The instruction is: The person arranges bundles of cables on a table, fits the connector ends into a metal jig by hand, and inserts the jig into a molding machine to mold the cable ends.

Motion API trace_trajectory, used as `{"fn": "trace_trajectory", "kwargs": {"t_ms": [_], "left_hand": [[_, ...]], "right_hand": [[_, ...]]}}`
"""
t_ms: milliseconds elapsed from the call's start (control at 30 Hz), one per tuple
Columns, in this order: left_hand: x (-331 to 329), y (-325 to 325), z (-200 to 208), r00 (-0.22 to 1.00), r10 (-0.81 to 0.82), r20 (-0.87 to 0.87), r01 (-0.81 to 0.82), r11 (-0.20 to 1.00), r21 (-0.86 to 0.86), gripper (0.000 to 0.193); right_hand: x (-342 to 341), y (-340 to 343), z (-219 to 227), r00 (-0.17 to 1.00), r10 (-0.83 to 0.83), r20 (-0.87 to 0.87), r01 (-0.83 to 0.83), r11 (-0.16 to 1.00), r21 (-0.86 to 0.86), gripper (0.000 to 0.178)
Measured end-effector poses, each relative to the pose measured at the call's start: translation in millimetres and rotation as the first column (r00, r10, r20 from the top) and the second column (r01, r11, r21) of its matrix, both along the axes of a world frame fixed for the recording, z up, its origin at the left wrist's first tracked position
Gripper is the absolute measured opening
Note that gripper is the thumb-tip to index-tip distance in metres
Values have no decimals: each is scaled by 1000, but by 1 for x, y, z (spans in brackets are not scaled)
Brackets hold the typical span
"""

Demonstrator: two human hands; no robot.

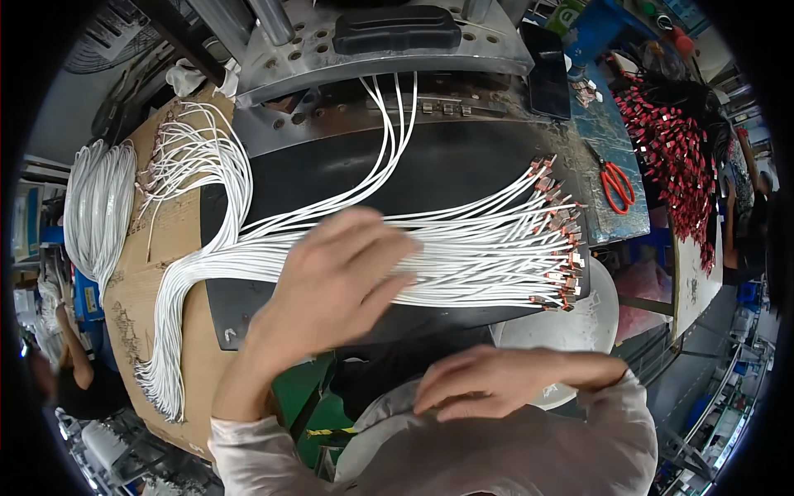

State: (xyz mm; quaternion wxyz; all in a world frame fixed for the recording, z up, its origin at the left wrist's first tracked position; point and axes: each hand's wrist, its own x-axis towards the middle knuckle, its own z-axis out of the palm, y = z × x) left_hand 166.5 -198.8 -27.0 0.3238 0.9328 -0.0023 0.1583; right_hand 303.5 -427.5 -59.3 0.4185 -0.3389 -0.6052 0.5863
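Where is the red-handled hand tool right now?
In the head view, the red-handled hand tool lies on the worn blue tabletop, right of the white cables.

Cables (471, 264) lie on the mat (306, 169), left of pliers (608, 192).

Left hand (346, 269) bent, right hand (478, 383) seemingly loose

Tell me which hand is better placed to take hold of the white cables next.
Left, I'd judge. The left hand is over the white cables, while the right hand appears off the near edge of the black mat, close to the shirt.
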Motion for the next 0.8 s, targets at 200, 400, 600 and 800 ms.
{"fn": "trace_trajectory", "kwargs": {"t_ms": [200,400,600,800], "left_hand": [[60,79,-7,987,143,74,-161,872,463,28],[28,87,-12,985,99,-143,-69,977,200,28],[28,55,-23,997,41,-66,-6,886,463,20],[44,54,-23,994,58,-91,23,711,703,10]], "right_hand": [[99,95,39,592,-473,653,259,878,402,16],[101,124,35,400,-359,843,79,930,358,21],[115,114,43,-55,-278,959,-43,960,276,22],[144,121,55,-67,-171,983,-38,985,169,17]]}}
